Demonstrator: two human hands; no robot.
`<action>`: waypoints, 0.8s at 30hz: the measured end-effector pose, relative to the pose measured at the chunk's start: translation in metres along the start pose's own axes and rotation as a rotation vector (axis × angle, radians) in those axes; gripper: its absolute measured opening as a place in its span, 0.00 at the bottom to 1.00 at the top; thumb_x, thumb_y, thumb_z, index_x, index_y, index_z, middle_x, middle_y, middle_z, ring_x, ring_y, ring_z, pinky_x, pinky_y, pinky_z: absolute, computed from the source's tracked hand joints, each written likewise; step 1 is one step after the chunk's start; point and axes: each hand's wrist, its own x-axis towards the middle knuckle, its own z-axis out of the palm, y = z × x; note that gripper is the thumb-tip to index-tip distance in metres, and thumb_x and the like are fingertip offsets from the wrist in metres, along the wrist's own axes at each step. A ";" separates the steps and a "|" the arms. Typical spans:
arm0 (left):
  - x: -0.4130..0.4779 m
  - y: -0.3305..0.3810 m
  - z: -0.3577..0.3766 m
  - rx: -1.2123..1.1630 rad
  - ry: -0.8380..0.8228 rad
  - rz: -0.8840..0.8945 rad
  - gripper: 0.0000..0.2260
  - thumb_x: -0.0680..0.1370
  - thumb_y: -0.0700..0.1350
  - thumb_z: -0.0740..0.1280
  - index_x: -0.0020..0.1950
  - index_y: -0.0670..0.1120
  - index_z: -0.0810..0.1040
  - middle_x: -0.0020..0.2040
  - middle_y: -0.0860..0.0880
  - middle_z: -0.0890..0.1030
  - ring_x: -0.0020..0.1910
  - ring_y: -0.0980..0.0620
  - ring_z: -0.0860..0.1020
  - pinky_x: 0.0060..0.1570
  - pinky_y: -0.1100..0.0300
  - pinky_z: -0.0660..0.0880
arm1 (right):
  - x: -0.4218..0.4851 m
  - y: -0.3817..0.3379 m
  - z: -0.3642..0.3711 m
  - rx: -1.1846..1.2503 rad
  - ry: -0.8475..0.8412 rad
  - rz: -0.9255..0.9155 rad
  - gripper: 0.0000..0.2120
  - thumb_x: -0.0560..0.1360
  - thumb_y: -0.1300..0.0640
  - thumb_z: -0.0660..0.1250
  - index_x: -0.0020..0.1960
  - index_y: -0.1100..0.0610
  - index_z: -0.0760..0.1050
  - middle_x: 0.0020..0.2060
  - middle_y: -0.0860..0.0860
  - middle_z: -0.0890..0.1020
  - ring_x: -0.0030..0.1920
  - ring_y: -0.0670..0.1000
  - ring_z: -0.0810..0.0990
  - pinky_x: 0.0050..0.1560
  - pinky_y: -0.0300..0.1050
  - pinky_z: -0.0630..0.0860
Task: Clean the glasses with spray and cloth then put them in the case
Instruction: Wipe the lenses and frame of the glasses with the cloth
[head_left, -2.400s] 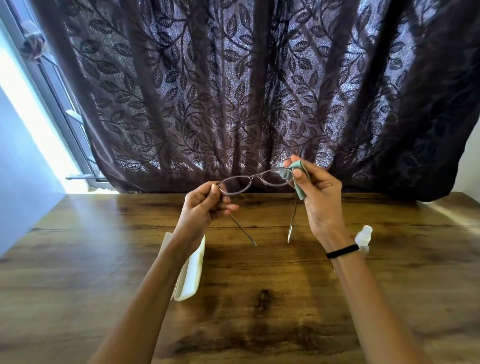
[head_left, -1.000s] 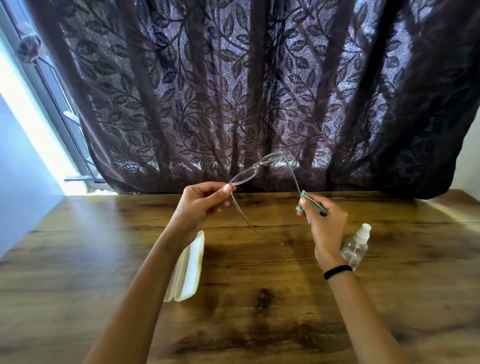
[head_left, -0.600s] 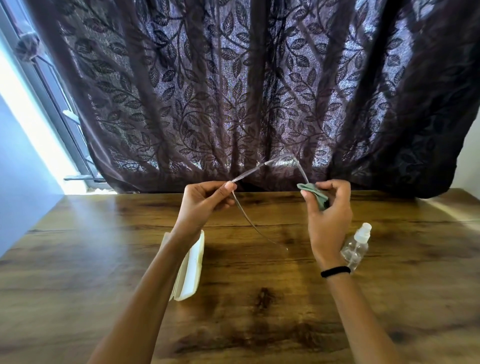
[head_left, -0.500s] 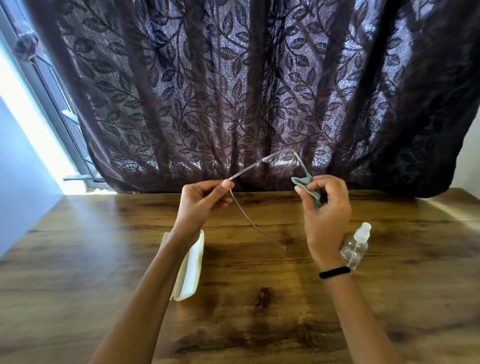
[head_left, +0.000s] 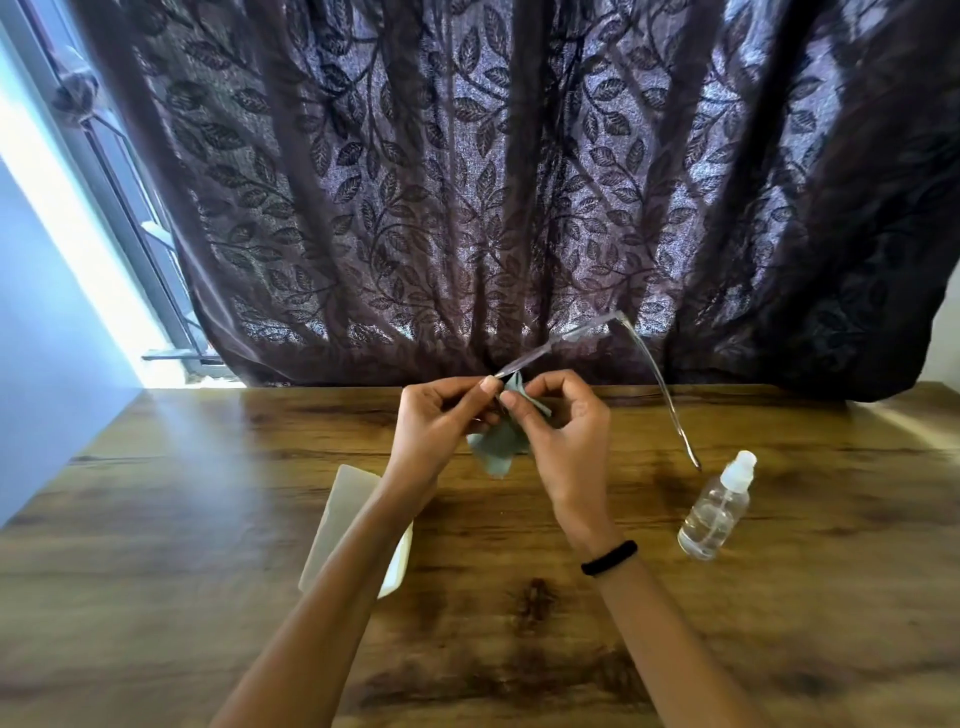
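Note:
The thin metal-framed glasses (head_left: 644, 358) are held above the wooden table (head_left: 208, 519), seen nearly edge-on, with one temple arm hanging down to the right. My left hand (head_left: 441, 421) pinches the near end of the frame. My right hand (head_left: 561, 436) pinches the pale green cloth (head_left: 498, 441) against that same end, so both hands meet there. The clear spray bottle (head_left: 719, 506) with a white cap stands on the table to the right. The cream glasses case (head_left: 343, 525) lies under my left forearm, partly hidden.
A dark leaf-patterned curtain (head_left: 519, 182) hangs along the table's far edge. A bright window (head_left: 78, 218) and a blue wall are at the left. A black band is on my right wrist (head_left: 608, 558).
My right hand with the cloth has moved left from the far temple arm to the frame end held by my left hand. The glasses swung, leaving the right temple arm hanging free.

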 end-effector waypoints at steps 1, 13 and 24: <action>0.000 0.000 0.001 -0.009 0.001 -0.003 0.05 0.75 0.39 0.67 0.47 0.41 0.82 0.34 0.50 0.84 0.33 0.56 0.80 0.36 0.65 0.78 | -0.001 0.001 0.003 0.048 -0.015 0.025 0.07 0.68 0.61 0.74 0.39 0.58 0.75 0.34 0.48 0.80 0.36 0.46 0.80 0.40 0.41 0.78; 0.002 -0.002 -0.005 -0.007 0.009 0.021 0.06 0.72 0.45 0.69 0.46 0.46 0.83 0.39 0.49 0.85 0.39 0.52 0.83 0.38 0.62 0.80 | 0.002 0.001 0.003 0.316 -0.165 0.342 0.04 0.68 0.62 0.72 0.41 0.56 0.80 0.39 0.53 0.83 0.42 0.52 0.81 0.44 0.49 0.79; 0.004 -0.001 -0.004 0.045 0.085 0.058 0.04 0.75 0.42 0.68 0.43 0.45 0.83 0.29 0.53 0.81 0.28 0.60 0.76 0.29 0.70 0.72 | 0.015 0.012 -0.014 0.240 -0.392 0.367 0.07 0.65 0.66 0.74 0.37 0.55 0.79 0.33 0.47 0.83 0.38 0.44 0.81 0.37 0.36 0.77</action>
